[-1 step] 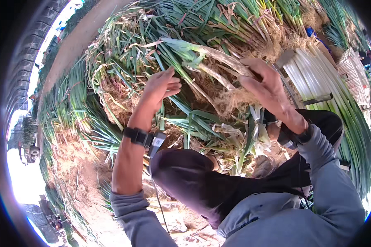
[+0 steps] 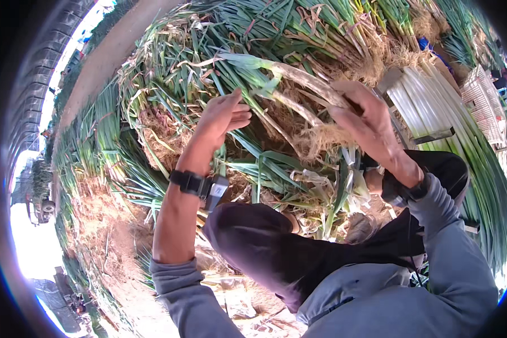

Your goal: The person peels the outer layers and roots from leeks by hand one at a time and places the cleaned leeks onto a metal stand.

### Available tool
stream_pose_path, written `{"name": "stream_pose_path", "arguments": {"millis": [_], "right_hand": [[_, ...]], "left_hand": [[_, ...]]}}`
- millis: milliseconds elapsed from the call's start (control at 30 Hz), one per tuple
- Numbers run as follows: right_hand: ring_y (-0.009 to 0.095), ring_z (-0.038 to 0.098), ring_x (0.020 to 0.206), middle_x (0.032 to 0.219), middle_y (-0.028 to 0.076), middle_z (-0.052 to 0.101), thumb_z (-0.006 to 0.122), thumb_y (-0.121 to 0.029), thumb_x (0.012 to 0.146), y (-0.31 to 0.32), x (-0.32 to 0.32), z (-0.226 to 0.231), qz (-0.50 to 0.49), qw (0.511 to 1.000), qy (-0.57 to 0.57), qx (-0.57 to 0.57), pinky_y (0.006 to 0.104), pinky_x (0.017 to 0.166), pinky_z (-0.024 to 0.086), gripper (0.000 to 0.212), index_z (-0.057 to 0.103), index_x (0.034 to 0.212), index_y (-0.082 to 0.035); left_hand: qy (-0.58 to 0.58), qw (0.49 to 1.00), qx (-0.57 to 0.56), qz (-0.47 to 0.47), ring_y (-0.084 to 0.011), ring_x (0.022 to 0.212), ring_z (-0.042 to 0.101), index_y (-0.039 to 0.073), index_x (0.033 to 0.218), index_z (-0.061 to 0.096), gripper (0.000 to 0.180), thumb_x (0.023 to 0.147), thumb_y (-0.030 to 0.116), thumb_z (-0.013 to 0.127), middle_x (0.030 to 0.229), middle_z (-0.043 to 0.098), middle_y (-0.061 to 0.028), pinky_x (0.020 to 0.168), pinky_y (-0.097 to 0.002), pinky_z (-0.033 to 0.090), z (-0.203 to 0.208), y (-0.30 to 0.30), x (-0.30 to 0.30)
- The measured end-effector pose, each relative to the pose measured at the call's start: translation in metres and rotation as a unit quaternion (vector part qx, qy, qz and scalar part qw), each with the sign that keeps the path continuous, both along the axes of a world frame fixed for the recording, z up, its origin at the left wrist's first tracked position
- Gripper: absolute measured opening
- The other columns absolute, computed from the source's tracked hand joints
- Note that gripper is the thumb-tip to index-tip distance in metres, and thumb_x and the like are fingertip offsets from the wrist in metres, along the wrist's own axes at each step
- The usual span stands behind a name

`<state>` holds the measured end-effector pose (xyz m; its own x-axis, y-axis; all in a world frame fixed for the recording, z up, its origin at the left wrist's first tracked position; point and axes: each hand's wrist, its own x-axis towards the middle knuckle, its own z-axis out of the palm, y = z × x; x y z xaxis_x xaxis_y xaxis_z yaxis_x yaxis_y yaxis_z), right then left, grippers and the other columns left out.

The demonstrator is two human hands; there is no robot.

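A tangled heap (image 2: 169, 67) of leeks spreads ahead and to the left, green tops mixed with dry, yellowed leaves. Farther off, more bundles (image 2: 343, 39) lie with hairy roots turned to the right. On the right side, white leeks (image 2: 428, 101) lie in a neat row, stalks side by side, their green tops toward the person; a dark bar (image 2: 434, 136) crosses over them, and a pale crate (image 2: 483, 107) stands just beyond. Torn leaves (image 2: 315, 183) litter the space between the hands and the bent left knee (image 2: 242, 225), which hides part of the ground. Soil (image 2: 104, 236) shows at the lower left. A strap (image 2: 188, 183) with a small box (image 2: 216, 192) sits round the left wrist.

A long leek (image 2: 298, 74) slants between the hands, its leafy end far out to the left, its lower end in the right hand (image 2: 366, 110). That hand is closed round it, hiding the gripped part. A second stalk (image 2: 296, 105) runs just below; whether it is held too cannot be told. The left hand (image 2: 221, 119) is half open, fingers loosely curled, close beside green leaves; whether it touches them is unclear
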<state>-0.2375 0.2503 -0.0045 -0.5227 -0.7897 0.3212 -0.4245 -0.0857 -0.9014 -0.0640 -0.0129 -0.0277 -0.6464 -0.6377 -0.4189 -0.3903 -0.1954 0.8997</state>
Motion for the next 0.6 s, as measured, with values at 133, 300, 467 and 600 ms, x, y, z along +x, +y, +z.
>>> {"name": "stream_pose_path", "arguments": {"millis": [133, 300, 467, 600], "right_hand": [[0.01, 0.057, 0.061, 0.083, 0.006, 0.063, 0.066, -0.006, 0.085, 0.038, 0.017, 0.019, 0.021, 0.992, 0.115, -0.042, 0.0287, 0.051, 0.045, 0.041, 0.057, 0.124, 0.002], [0.027, 0.068, 0.07, 0.092, 0.018, 0.067, 0.071, -0.01, 0.083, 0.068, 0.035, -0.043, 0.101, 0.934, 0.336, -0.066, 0.0385, 0.06, 0.054, 0.054, 0.051, 0.132, 0.003], [0.042, 0.066, 0.077, 0.094, 0.021, 0.068, 0.072, -0.026, 0.084, 0.072, 0.027, -0.188, 0.132, 0.918, 0.102, 0.36, 0.0467, 0.069, 0.054, 0.05, 0.054, 0.126, -0.005], [0.043, 0.066, 0.085, 0.095, 0.022, 0.067, 0.072, -0.031, 0.085, 0.084, 0.006, -0.277, 0.212, 0.924, 0.17, 0.27, 0.0491, 0.074, 0.052, 0.045, 0.057, 0.121, -0.007]], "left_hand": [[0.06, 0.996, 0.049, 0.037, -0.0392, 0.116, 0.063, -0.012, 0.146, 0.032, 0.078, 0.103, 0.052, 0.047, 0.13, 0.054, -0.0363, 0.095, -0.0419, 0.058, 0.014, 0.016, -0.037], [0.314, 0.912, 0.2, 0.169, -0.0347, 0.095, 0.068, -0.001, 0.111, 0.055, 0.034, 0.102, 0.032, 0.059, 0.097, 0.066, -0.0177, 0.091, -0.0495, 0.057, -0.01, 0.01, -0.047], [0.395, 0.86, 0.224, 0.233, -0.0233, 0.084, 0.065, 0.004, 0.113, 0.058, 0.024, 0.097, 0.02, 0.068, 0.097, 0.064, -0.0083, 0.08, -0.0413, 0.057, -0.035, 0.015, -0.046], [0.453, 0.866, 0.011, 0.211, -0.0151, 0.09, 0.063, 0.008, 0.111, 0.061, 0.021, 0.093, 0.011, 0.072, 0.098, 0.064, -0.0011, 0.075, -0.0349, 0.056, -0.011, 0.032, -0.049]]}}
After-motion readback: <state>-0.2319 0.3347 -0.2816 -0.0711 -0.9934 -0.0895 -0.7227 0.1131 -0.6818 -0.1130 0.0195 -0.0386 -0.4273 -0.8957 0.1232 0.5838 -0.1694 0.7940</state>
